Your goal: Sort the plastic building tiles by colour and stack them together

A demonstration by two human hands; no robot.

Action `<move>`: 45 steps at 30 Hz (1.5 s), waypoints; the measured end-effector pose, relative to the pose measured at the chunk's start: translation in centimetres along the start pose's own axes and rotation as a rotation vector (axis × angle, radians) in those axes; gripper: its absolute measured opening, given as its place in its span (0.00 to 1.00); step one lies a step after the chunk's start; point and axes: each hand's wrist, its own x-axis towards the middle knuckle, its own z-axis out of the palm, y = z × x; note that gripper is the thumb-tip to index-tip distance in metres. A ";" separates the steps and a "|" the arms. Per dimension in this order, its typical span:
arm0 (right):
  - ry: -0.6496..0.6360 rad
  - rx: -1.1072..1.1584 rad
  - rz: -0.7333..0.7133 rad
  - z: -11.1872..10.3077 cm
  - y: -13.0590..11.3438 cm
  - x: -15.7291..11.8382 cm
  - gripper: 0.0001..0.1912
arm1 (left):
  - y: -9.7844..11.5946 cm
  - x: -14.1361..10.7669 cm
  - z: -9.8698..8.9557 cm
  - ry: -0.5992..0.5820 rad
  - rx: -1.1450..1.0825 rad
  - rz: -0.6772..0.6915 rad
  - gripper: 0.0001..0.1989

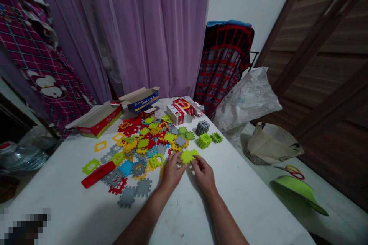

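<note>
Both hands hold yellow-green toothed plastic pieces (pixel 188 156) over the white table (pixel 184 206). My left hand (pixel 173 170) grips their left side, fingers bent at the edge. On the right side, my right hand (pixel 203 172) pinches the edge between thumb and fingers. To the left spreads a pile of toothed pieces in red, yellow, blue, grey and green. A green stack (pixel 204 141) and a grey stack (pixel 202 127) stand just beyond my right hand, with more green pieces (pixel 216 138) beside them.
Open boxes, one red (pixel 100 122) and one blue (pixel 143 100), lie at the back beside a red-and-white box (pixel 176 113). A long red piece (pixel 98 174) rests at the left. Scissors (pixel 293 171) and a green cap (pixel 299 191) are beyond the right edge.
</note>
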 end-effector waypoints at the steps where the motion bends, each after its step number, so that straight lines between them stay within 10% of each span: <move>1: -0.018 -0.040 -0.013 -0.1 0.0 -0.3 0.24 | -0.2 -0.2 0.0 0.021 0.016 0.037 0.25; 18: 0.054 -0.574 -0.213 -0.5 1.2 -1.3 0.26 | -1.3 -0.7 -0.9 -0.044 -0.021 0.093 0.15; 26: 0.244 -0.806 -0.240 -1.8 1.1 1.2 0.23 | -2.1 -1.1 -1.8 0.191 -0.019 0.235 0.13; 45: 0.109 -1.023 -0.139 -1.5 -0.2 1.6 0.22 | -2.4 -0.9 -2.6 0.287 0.000 0.237 0.12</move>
